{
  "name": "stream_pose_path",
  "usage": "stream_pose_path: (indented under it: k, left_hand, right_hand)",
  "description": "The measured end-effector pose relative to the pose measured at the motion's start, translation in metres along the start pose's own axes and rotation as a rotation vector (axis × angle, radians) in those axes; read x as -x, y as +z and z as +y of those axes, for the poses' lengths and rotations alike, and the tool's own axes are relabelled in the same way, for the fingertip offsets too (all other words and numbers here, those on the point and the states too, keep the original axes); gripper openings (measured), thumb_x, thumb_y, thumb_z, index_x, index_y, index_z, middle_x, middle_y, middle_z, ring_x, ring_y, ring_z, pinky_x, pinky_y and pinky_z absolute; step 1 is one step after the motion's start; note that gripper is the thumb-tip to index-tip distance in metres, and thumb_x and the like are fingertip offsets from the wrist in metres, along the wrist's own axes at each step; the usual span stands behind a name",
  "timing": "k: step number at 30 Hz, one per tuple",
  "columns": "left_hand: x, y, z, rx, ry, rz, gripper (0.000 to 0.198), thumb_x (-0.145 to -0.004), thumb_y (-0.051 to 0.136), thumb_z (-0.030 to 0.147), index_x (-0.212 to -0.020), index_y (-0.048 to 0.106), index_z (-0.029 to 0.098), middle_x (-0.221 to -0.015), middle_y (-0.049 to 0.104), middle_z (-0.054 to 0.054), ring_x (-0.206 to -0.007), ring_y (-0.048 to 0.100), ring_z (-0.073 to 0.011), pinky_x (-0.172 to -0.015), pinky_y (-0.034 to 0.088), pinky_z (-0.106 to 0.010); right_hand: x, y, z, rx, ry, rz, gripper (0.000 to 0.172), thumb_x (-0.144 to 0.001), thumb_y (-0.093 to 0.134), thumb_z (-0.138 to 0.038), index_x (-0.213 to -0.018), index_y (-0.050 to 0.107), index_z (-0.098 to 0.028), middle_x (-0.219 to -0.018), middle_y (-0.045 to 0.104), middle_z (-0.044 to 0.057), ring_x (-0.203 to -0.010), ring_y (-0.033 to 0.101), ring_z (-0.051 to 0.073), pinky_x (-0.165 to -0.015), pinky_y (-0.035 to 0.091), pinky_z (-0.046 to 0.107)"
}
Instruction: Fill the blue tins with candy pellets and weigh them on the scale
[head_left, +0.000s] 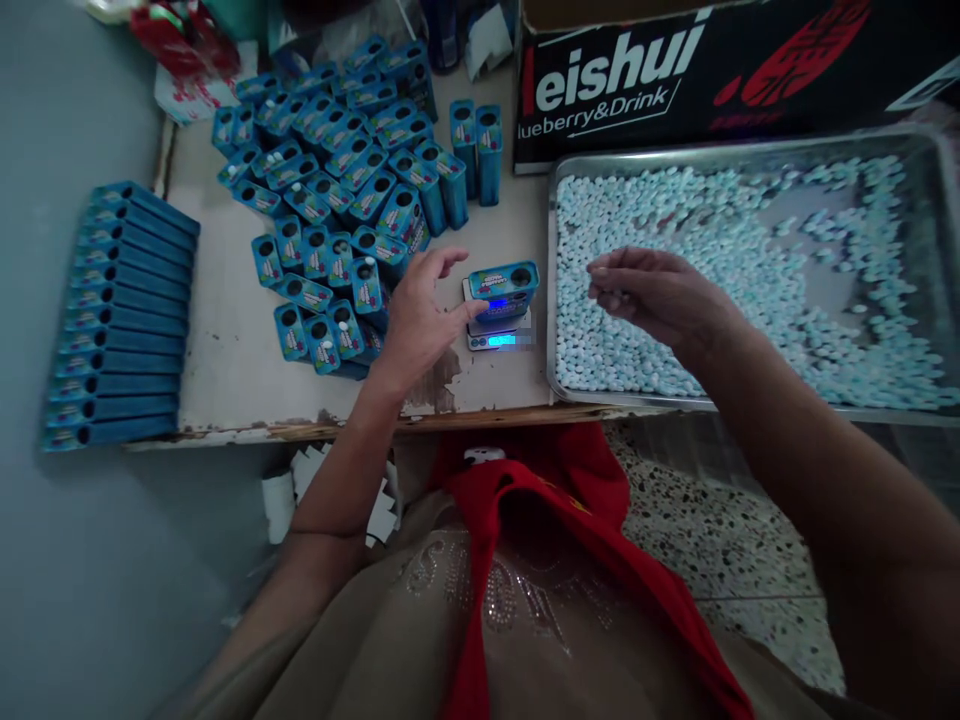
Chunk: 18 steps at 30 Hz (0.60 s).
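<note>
I see my left hand [418, 320] spread open, fingers loose, its fingertips touching the side of a blue box [504, 288] that sits on a small lit scale [498, 328] on the white table [225, 350]. My right hand [654, 295] hovers over the metal tray [559, 385] of pale tablets [750, 270], fingers pinched together; I cannot tell whether tablets are held. More blue boxes [345, 190] crowd behind the scale, and 1 stacked row [120, 315] lies at far left.
</note>
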<state>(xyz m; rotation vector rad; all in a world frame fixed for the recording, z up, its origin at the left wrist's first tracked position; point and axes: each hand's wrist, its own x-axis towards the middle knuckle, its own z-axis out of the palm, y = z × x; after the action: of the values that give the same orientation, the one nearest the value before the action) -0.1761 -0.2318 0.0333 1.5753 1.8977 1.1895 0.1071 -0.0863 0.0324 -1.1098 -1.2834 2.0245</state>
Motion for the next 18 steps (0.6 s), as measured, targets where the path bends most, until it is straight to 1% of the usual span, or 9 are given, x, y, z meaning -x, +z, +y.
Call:
stream_pose_path:
  k: [2,4,7,10,13,15,17,18]
  left_hand:
    - [0.0,0.001,-0.003,-0.015,-0.01,-0.003,0.054,-0.088,0.095,0.033,-0.135,0.07,0.028,-0.136,0.069,-0.009,-0.131,0.066,-0.0309,-0.117,0.057,-0.049]
    - [0.0,0.004,-0.006,-0.019,-0.011,-0.012,0.059,-0.087,0.095,0.032,-0.138,0.068,0.029,-0.14,0.068,-0.009,-0.133,0.066,-0.0312,-0.117,0.057,-0.049]
    - [-0.002,0.01,-0.011,-0.005,-0.016,-0.012,0.07,-0.084,0.098,0.031,-0.144,0.064,0.029,-0.144,0.068,-0.01,-0.137,0.065,-0.0325,-0.118,0.057,-0.05]
    - [-0.002,0.02,-0.018,0.025,-0.053,-0.009,0.078,-0.081,0.1,0.03,-0.148,0.061,0.028,-0.144,0.069,-0.011,-0.136,0.067,-0.0323,-0.117,0.057,-0.05]
    - [0.0,0.032,-0.026,0.062,-0.101,-0.012,0.078,-0.079,0.101,0.029,-0.146,0.062,0.027,-0.142,0.072,-0.011,-0.132,0.07,-0.0315,-0.114,0.059,-0.049]
    - [0.0,0.04,-0.031,0.089,-0.11,-0.01,0.073,-0.08,0.1,0.028,-0.144,0.064,0.028,-0.142,0.073,-0.01,-0.131,0.071,-0.0311,-0.114,0.059,-0.049]
    - [-0.001,0.048,-0.035,0.131,-0.101,-0.01,0.062,-0.083,0.097,0.026,-0.138,0.068,0.027,-0.138,0.075,-0.008,-0.128,0.073,-0.0295,-0.113,0.06,-0.047]
    - [-0.002,0.051,-0.036,0.159,-0.093,-0.017,0.055,-0.085,0.095,0.025,-0.134,0.07,0.026,-0.134,0.077,-0.007,-0.124,0.074,-0.0283,-0.112,0.061,-0.045]
  right_hand:
    - [-0.005,0.013,-0.016,0.104,-0.045,-0.088,0.017,-0.089,0.09,-0.015,-0.095,0.074,-0.017,-0.08,0.071,0.003,-0.067,0.058,0.01,-0.059,0.047,0.022]
    - [-0.009,0.024,-0.032,0.197,-0.073,-0.151,0.011,-0.094,0.083,-0.011,-0.097,0.074,-0.016,-0.079,0.071,0.002,-0.064,0.058,0.011,-0.058,0.045,0.024]
    - [-0.016,0.037,-0.048,0.278,-0.117,-0.166,0.009,-0.097,0.078,-0.009,-0.094,0.074,-0.016,-0.074,0.069,0.002,-0.058,0.055,0.01,-0.051,0.04,0.024]
    - [-0.018,0.043,-0.054,0.301,-0.132,-0.142,0.011,-0.094,0.082,-0.01,-0.092,0.075,-0.017,-0.074,0.068,0.001,-0.057,0.055,0.01,-0.052,0.041,0.023]
    - [-0.017,0.043,-0.056,0.307,-0.128,-0.149,0.011,-0.091,0.085,-0.011,-0.093,0.076,-0.018,-0.076,0.069,0.002,-0.059,0.056,0.01,-0.054,0.043,0.024]
    - [-0.015,0.036,-0.057,0.315,-0.138,-0.149,0.01,-0.092,0.085,-0.014,-0.096,0.077,-0.019,-0.079,0.07,0.003,-0.061,0.056,0.011,-0.056,0.045,0.025]
    - [-0.013,0.024,-0.055,0.355,-0.175,-0.127,0.008,-0.094,0.085,-0.022,-0.098,0.078,-0.021,-0.083,0.072,0.004,-0.065,0.058,0.014,-0.061,0.048,0.028]
    - [-0.012,0.017,-0.053,0.407,-0.212,-0.111,0.01,-0.094,0.086,-0.026,-0.1,0.079,-0.023,-0.087,0.074,0.005,-0.07,0.062,0.016,-0.066,0.051,0.031]
